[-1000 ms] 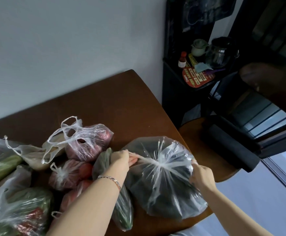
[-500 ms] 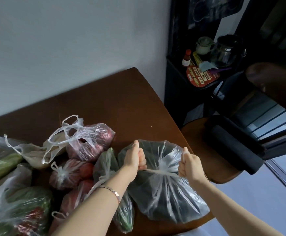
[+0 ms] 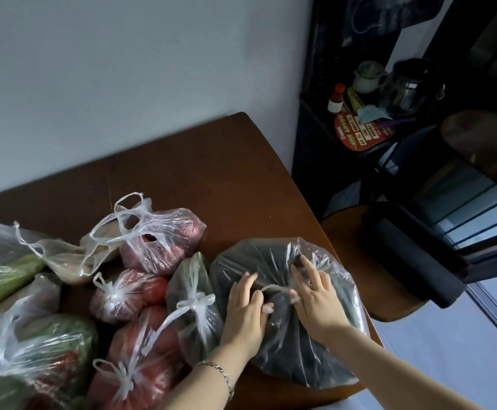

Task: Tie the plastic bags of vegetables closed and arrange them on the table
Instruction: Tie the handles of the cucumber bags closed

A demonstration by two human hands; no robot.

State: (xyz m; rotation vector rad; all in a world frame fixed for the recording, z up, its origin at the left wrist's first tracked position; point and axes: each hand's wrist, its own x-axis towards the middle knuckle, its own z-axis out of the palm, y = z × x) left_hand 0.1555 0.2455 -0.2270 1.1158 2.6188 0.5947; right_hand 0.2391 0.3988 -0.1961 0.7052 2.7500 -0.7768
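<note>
A large clear bag of dark leafy greens (image 3: 282, 344) lies at the right front corner of the brown table (image 3: 211, 179). Both hands are on its top. My left hand (image 3: 245, 312) and my right hand (image 3: 318, 300) each pinch an end of the bag's twisted handle strip (image 3: 275, 288), which arches between them. My right fingers spread over the plastic. To the left lie tied bags: a green vegetable (image 3: 194, 294) and tomatoes (image 3: 123, 297) (image 3: 140, 359). A bag of reddish produce (image 3: 164, 247) has loose handles.
More bags of green vegetables (image 3: 7, 267) (image 3: 40, 347) and a beige bag (image 3: 69, 261) crowd the table's left. A round stool (image 3: 350, 232) holding a dark roll (image 3: 413, 261) stands right of the table. A black shelf (image 3: 315, 149) with a teapot and bottle is beyond.
My hands pulled the handles apart and up, then came down together onto the bag's top. The handle strip now arches loosely between them.
</note>
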